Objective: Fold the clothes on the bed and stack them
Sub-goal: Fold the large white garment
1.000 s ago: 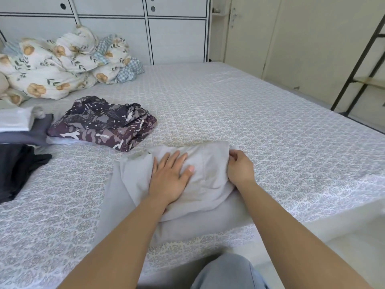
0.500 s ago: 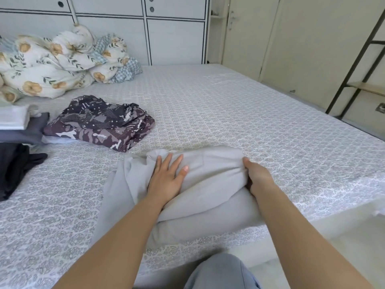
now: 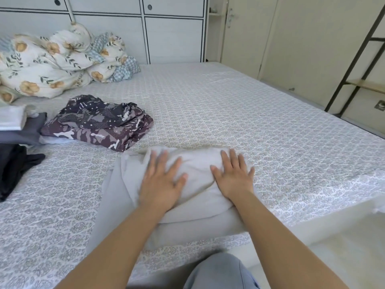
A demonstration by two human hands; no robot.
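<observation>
We pressed both palms flat on the light grey garment (image 3: 195,170), which lay folded on the bed (image 3: 229,113) at its near edge, directly beneath us. Our left hand (image 3: 161,182) rested on the left half of the folded bundle, fingers straight and spread, gripping nothing. Our right hand (image 3: 234,176) lay on the right half in the same way, fingers extended, thumb pointing inward toward the other hand. A strip of the grey cloth showed between the two hands, and its top fold reached just past our fingertips. More of the same garment spread out to the left of our left wrist and ran back under both forearms toward the mattress edge.

Beyond our left hand and to its left sat a crumpled dark patterned garment (image 3: 98,124), apart from the grey one. Farther left of it lay a dark grey folded piece (image 3: 23,133) with a white folded item (image 3: 11,119) on top, and nearer to us on that side a black garment (image 3: 14,165) sprawled loosely. A floral quilt (image 3: 52,63) was heaped well beyond our left hand, against the white cabinet wall (image 3: 170,34). Well off to the right of our right hand stood a dark metal rack (image 3: 352,65). Our knee in grey trousers (image 3: 218,272) showed below, between our forearms.
</observation>
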